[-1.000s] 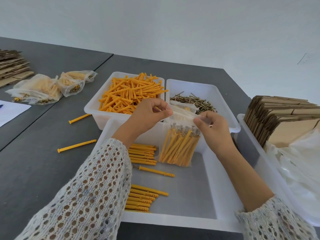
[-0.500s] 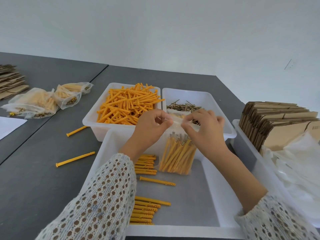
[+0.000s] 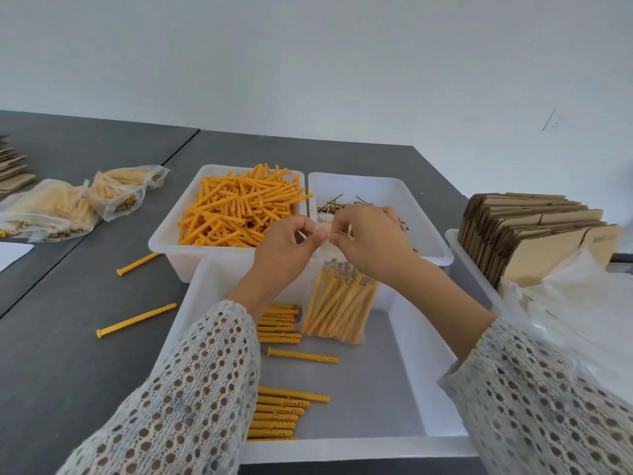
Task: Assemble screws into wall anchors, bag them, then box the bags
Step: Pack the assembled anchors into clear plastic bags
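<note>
A clear plastic bag (image 3: 339, 303) full of orange anchors with screws hangs upright over the near white tray (image 3: 394, 371). My left hand (image 3: 286, 252) and my right hand (image 3: 368, 241) both pinch the bag's top edge, fingertips almost touching. Assembled anchors (image 3: 279, 323) lie in the tray beside the bag, one single anchor (image 3: 303, 355) below them, and another row (image 3: 277, 414) sits near the front. Behind, one bin (image 3: 171, 234) holds loose orange anchors and a second bin (image 3: 424, 214) holds screws.
Filled bags (image 3: 68, 204) lie on the grey table at far left. Two loose anchors, one (image 3: 137, 320) nearer than the other (image 3: 137, 264), rest left of the trays. At right, a tray (image 3: 459, 248) holds flat cardboard boxes (image 3: 534, 231) and empty plastic bags (image 3: 582, 303).
My right hand has slid left along the bag's top until its fingers meet my left hand's. The view has tilted up slightly.
</note>
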{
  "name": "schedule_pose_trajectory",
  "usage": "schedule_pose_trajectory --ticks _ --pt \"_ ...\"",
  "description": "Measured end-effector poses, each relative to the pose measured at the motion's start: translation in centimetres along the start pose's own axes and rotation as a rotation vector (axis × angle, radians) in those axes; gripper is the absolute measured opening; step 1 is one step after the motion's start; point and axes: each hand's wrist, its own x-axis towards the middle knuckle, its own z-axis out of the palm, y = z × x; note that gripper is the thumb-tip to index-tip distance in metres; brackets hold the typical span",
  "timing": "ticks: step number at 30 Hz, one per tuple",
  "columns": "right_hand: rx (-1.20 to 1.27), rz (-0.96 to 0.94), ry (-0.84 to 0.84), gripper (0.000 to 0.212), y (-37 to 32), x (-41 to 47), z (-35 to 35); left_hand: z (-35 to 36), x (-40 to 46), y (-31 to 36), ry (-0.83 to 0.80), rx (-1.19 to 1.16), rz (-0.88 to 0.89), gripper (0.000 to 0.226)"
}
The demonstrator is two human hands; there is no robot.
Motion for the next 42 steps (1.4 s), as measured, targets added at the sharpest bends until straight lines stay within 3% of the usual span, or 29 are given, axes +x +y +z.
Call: schedule_pose_trajectory --ticks 7,15,29,35,38,42 --pt "-0.172 -0.048 -0.042 0.016 1.4 -1.0 -0.8 -0.2 0.0 0.0 -0.053 0.027 0.019 0.027" --pt "-0.413 -0.109 -0.041 0.018 4.4 -3.9 -1.3 -0.3 0.2 0.0 -0.077 0.019 0.011 0.027" --pt "-0.501 -0.119 -0.077 0.031 5.6 -4.5 -1.1 -0.4 0.3 -0.1 -0.067 -0.013 -0.009 0.025" --pt "-0.207 -0.064 -0.122 0.036 5.8 -4.1 -1.7 -0.3 0.5 -0.2 -0.060 -0.037 -0.019 0.022" --pt "0.090 -0.035 -0.191 0.023 4.8 -3.6 -1.3 -0.5 0.5 0.0 -0.088 -0.064 -0.003 0.019" --pt "0.274 0.048 -0.172 0.037 4.2 -2.8 -2.9 -1.1 0.2 1.0 -0.096 -0.239 -0.059 0.029"
